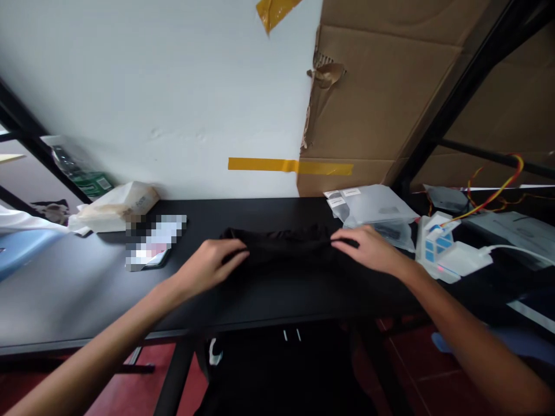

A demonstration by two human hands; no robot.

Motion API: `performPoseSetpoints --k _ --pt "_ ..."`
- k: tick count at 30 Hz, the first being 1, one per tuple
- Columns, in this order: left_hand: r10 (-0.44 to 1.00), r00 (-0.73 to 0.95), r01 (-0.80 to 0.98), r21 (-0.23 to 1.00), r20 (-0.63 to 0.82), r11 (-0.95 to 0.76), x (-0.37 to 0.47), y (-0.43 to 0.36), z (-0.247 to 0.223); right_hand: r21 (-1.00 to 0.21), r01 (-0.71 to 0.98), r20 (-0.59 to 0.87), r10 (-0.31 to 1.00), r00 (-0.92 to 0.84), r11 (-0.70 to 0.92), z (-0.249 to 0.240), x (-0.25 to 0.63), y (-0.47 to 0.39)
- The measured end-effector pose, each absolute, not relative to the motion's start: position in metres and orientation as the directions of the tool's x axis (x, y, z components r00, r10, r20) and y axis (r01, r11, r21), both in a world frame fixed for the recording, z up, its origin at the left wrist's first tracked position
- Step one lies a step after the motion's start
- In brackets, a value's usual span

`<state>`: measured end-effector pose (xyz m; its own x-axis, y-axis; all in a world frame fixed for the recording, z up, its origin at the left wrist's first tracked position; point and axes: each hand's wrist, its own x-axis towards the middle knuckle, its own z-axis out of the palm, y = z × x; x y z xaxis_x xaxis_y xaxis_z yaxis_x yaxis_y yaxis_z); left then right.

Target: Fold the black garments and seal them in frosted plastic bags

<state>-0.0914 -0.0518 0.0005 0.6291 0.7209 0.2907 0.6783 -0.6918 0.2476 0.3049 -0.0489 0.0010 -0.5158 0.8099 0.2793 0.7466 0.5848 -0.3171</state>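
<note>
A black piece of cloth [284, 245] lies crumpled on the black table, in front of my body. Its dark colour nearly merges with the tabletop, so I cannot make out what kind of garment or fabric it is. At its left end, my left hand [219, 260] pinches the edge between thumb and fingers. The opposite end is pinched by my right hand [368, 245], its fingertips closed on the edge. Between the two hands the cloth stretches across in a band, with folds along its top.
Left on the black table [87, 300] are a phone with a blurred screen [158, 240] and a wrapped package [117, 208]. Clear plastic bags [377, 208] lie at the back right, beside a white power strip [448, 248] with cables. Behind stand a white wall and cardboard [373, 92].
</note>
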Motion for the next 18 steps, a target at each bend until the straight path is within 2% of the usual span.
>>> performPoseSetpoints --k 2,5,7,9,12,14,16,18 --pt "0.790 0.546 0.774 0.194 0.280 -0.603 -0.087 -0.027 0.010 -0.251 0.811 0.268 0.843 -0.467 0.529 0.011 0.299 -0.022" --pt "0.860 0.449 0.889 -0.029 0.242 -0.456 -0.088 -0.001 0.012 0.031 0.904 0.226 0.878 -0.422 0.426 0.015 0.278 0.001" --pt "0.909 0.374 0.927 -0.085 0.182 -0.365 -0.096 0.003 0.005 0.152 0.922 0.267 0.884 -0.384 0.355 0.012 0.255 0.003" --pt "0.951 0.295 0.955 -0.062 0.099 -0.290 -0.107 0.003 -0.002 0.103 0.917 0.339 0.853 -0.396 0.385 0.004 0.227 -0.003" --pt "0.968 0.245 0.969 0.032 -0.055 -0.243 -0.121 0.005 -0.005 -0.118 0.802 0.322 0.787 -0.526 0.585 -0.013 0.184 -0.013" --pt "0.950 0.244 0.964 0.159 -0.197 -0.214 -0.125 0.012 0.001 -0.235 0.719 0.223 0.756 -0.615 0.654 -0.028 0.162 -0.015" --pt "0.909 0.228 0.945 0.305 -0.348 -0.121 -0.124 0.022 0.014 -0.289 0.693 0.136 0.745 -0.653 0.660 -0.041 0.148 -0.015" --pt "0.916 0.259 0.884 0.458 -0.307 -0.096 -0.121 0.030 0.032 -0.302 0.697 0.122 0.752 -0.648 0.650 -0.049 0.142 -0.014"
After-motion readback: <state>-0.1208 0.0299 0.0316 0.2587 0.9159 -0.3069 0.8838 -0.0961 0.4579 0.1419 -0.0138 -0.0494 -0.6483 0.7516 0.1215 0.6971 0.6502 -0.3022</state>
